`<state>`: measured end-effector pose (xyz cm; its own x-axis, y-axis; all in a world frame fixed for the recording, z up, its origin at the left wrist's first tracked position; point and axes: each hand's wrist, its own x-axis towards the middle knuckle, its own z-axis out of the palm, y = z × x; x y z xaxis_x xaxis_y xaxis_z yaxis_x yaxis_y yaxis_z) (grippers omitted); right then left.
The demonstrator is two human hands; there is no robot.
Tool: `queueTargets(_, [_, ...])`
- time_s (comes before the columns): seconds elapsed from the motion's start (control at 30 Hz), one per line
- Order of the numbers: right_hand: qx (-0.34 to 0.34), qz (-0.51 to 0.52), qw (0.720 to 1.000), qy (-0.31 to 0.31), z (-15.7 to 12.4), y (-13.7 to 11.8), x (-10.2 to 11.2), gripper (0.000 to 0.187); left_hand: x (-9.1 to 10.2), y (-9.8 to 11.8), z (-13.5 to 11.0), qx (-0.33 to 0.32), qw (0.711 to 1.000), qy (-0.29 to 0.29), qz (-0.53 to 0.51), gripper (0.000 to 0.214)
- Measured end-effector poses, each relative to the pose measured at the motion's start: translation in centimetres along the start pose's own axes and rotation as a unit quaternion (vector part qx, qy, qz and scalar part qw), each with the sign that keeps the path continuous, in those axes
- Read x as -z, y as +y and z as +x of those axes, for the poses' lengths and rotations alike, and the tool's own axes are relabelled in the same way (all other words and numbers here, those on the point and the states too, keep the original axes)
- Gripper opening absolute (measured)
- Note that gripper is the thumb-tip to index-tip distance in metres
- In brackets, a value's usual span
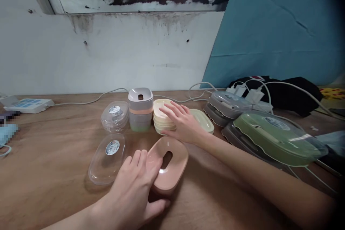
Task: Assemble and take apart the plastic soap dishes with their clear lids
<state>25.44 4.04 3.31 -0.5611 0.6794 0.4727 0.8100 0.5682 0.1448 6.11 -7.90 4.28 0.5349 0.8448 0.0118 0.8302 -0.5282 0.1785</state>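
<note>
My left hand [137, 185] holds the left side of a peach plastic box [175, 163] with an oval slot in its dished top. Its index finger lies over the rim, and the thumb is low at the front. Fingers stretched, my right hand [185, 121] lies over a stack of cream plastic lids [162, 106], hiding the stack's right part. Whether it presses on them I cannot tell. Left of that stands a column of grey boxes [140, 119] with a peach band. A clear lid [106, 165] with a round label lies beside my left hand.
Several clear lids [114, 115] are stacked behind. A pale green lid [202, 120] lies past my right hand. Grey lidded boxes [229, 102] and a green lidded box [272, 134] stand at right, among chargers and white cables. A power strip [29, 105] sits far left.
</note>
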Motion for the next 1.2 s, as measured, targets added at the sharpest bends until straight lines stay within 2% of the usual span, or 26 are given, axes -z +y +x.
queueTargets(0.13, [-0.037, -0.018, 0.999, 0.008, 1.6, -1.2, -0.2, 0.070, 0.1, -0.1, -0.8, 0.033, 0.994, -0.045, 0.090, 0.066])
queueTargets(0.23, [-0.079, -0.034, 0.996, 0.011, 2.1, -2.6, -0.4, 0.071, -0.1, -0.5, -1.2, 0.045, 0.988, -0.043, 0.140, 0.063])
queueTargets(0.37, [-0.127, -0.049, 0.991, -0.012, 2.2, -3.4, -1.0, 0.042, -0.1, -1.0, -1.3, 0.055, 0.984, -0.015, 0.168, 0.056])
queueTargets(0.47, [-0.151, -0.061, 0.986, -0.029, 1.9, -2.8, -1.2, 0.031, -0.1, -1.4, -1.2, 0.050, 0.983, -0.003, 0.177, 0.053])
queueTargets(0.6, [-0.183, -0.081, 0.979, -0.038, 1.0, -1.6, -1.1, 0.033, -0.3, -1.6, -0.5, 0.040, 0.979, 0.011, 0.198, 0.050])
queueTargets(0.73, [-0.206, -0.095, 0.973, -0.040, 0.2, -0.8, -0.7, 0.032, -0.4, -1.2, 1.2, 0.022, 0.977, 0.011, 0.214, 0.050])
queueTargets(1.0, [-0.232, -0.098, 0.967, -0.028, -1.2, 0.2, -0.1, 0.040, -1.8, -0.9, 5.6, -0.082, 0.968, 0.055, 0.231, 0.043])
queueTargets(1.2, [-0.210, -0.090, 0.974, 0.002, -2.2, 1.5, -0.9, 0.050, -1.6, -1.0, 5.6, -0.087, 0.969, 0.074, 0.219, 0.045])
